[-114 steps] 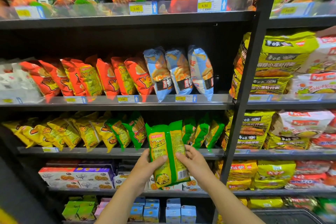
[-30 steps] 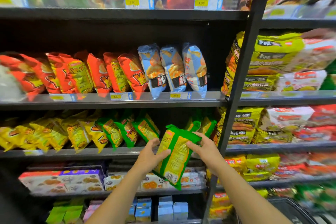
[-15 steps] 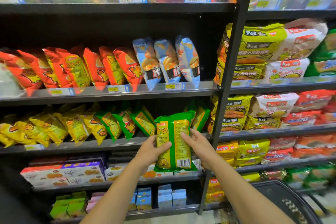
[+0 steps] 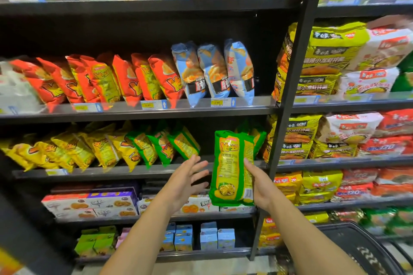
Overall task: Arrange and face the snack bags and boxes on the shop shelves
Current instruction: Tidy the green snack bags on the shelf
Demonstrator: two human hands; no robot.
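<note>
A: Where is the green snack bag?

B: Upright in the air, in front of the right end of the third shelf down; the side with the barcode faces the camera; its lower edge hangs below that shelf's lip.

A: What holds it?

B: The right hand alone; it grips the bag's right edge, thumb on the front, the other fingers hidden behind the bag.

A: And the left hand?

B: Just beside the bag, apart from it; its fingers are straight and spread, holding nothing.

A: What stands around?

B: On that shelf, leaning green bags to the left, then yellow bags; one shelf up, orange-red bags and three blue bags; one shelf down, flat biscuit boxes; right of the black post, stacked yellow and white packs; at lower right, a black basket.
</note>
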